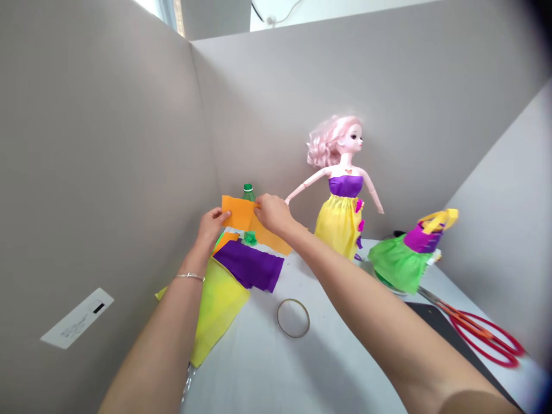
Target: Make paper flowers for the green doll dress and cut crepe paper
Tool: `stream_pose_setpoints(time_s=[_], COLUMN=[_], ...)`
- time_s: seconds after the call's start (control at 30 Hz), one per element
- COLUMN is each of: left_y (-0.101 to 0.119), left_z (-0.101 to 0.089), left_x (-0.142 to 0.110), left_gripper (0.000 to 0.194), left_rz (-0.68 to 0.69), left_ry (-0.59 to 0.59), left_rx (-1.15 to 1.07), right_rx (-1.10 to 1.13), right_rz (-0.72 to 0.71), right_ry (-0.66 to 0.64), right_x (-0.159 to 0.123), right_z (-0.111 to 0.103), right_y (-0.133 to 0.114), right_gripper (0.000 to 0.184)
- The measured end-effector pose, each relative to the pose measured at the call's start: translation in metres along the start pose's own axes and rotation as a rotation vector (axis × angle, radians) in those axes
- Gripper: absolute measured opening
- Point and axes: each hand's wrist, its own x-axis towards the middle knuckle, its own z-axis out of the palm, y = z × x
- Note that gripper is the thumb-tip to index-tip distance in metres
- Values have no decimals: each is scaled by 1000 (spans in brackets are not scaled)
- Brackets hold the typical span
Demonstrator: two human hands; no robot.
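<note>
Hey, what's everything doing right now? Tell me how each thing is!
Left hand, holding the orange sheet
Right hand, pinching the orange sheet
Doll, standing upright, dressed
Bottle, capped
Purple cloth, lying flat
Scissors, lying down
Ring, lying flat

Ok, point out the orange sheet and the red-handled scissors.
orange sheet [237,211], head view, upper left part
red-handled scissors [476,332], head view, handles
</note>
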Motion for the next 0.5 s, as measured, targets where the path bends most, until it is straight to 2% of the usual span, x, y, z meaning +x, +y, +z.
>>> stream_pose_setpoints(time_s=[0.13, 0.27, 0.4, 0.5], left_y=[-4, -1, 15, 34], left_z=[7, 10, -1, -14], left_x=[30, 37, 13, -23], left_gripper=[22, 22, 20, 25], left_rz=[-21, -25, 9, 16], left_ry=[-13, -28, -63, -122], left_rx=[39, 39, -7, -28], right_rx=[-80, -74, 18, 142], right_rz=[20, 32, 6, -28], right_ry=[-7, 8, -28, -125], right_x=[25, 34, 16, -24], right_z=[7, 11, 2, -13], right_y=[-1, -1, 1, 6], right_gripper=[24, 23, 15, 19])
